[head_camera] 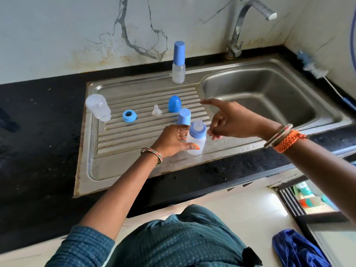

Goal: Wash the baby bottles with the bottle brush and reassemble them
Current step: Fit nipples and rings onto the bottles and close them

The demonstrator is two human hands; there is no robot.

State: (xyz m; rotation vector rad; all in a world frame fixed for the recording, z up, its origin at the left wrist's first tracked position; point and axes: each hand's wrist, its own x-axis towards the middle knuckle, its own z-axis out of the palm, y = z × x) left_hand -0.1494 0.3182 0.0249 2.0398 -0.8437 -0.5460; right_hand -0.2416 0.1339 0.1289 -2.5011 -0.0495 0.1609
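Gripping capped bottle (pixel 196 139), left hand (pixel 173 140)

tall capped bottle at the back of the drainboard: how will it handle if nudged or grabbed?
The capped bottle stands upright, tall on a narrow base, so it probably tips on a sideways nudge. Its clear body looks empty, so likely light and quick to slide. The steel drainboard shows droplets; the plastic may be wet and slippery to grip.

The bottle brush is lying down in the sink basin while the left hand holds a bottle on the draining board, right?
Not quite. The head view shows the bottle brush on the black counter right of the sink basin, against the wall, not in it. The left hand does hold a bottle on the draining board.
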